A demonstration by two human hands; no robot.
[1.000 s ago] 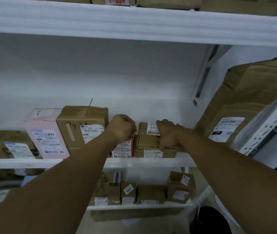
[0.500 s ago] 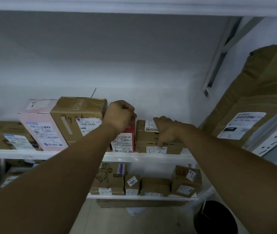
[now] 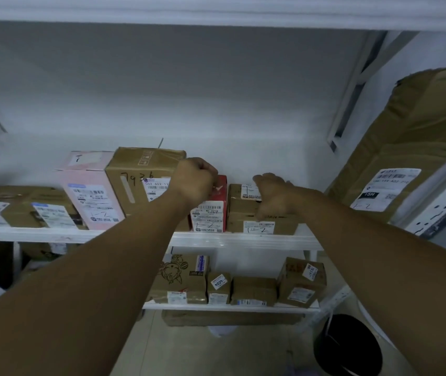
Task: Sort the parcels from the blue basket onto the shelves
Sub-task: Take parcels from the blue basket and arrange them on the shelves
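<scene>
Clamped over the top left corner of the red parcel (image 3: 209,213) with the left hand (image 3: 196,180): knuckles toward the camera, fingertips hidden behind the fist. Red parcel upright at the front of the middle shelf (image 3: 243,240), white label facing out, wedged between the brown carton marked 7936 (image 3: 140,180) on its left and the brown cardboard parcel (image 3: 239,218) on its right, close against both.

Gripping that brown cardboard parcel with the right hand (image 3: 273,196): fingers bent over the top, thumb down the front face, just above a label marked 1-2. Too blurred there to say whether one box or two stacked.

Further left along the same shelf, a pink box (image 3: 91,191) leaning against the 7936 carton, then flat brown parcels (image 3: 21,207) with white labels.

Below, on the lower shelf (image 3: 230,306), a row of four small cartons: one printed with a cartoon figure (image 3: 181,280), a narrow one (image 3: 218,287), a low one (image 3: 254,291) and a tilted one (image 3: 301,282) at the right end.

At the far right, a large brown padded parcel (image 3: 420,126) leaning on a neighbouring rack, label marked 15H. On the floor at bottom right, a black bin (image 3: 349,346). Overhead, the white edge of the upper shelf (image 3: 216,9).
</scene>
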